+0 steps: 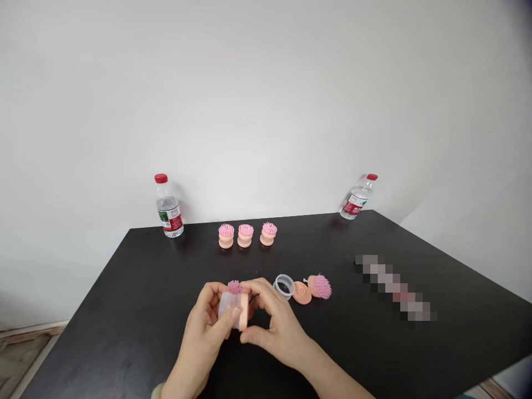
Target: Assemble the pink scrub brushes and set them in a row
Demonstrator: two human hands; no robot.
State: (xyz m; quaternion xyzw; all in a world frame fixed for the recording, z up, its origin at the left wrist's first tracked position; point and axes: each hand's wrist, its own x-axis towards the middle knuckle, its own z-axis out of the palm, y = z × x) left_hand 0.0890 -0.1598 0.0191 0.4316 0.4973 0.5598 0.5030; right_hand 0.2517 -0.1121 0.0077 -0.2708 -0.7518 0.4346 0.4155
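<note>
Over the front middle of the table, my left hand (208,324) is closed around the translucent cup of a small scrub brush (229,308), its thumb pressed on the side. The brush is tilted sideways, with a peach disc (244,311) at its right end. Some pink bristles (235,286) show just above the cup. My right hand (276,324) curves around the peach disc, fingers at its top and thumb by its lower edge. Right of it lie a translucent ring-shaped cup (284,286), a round peach lid (302,293) and a pink-bristled brush head (320,286) on its side.
Three scrub brushes stand upright in a row at the back: left (226,236), middle (245,235) and right (268,234). Two water bottles stand near the wall, one at left (169,213), one at right (356,199). A pixelated strip (394,288) covers something on the right.
</note>
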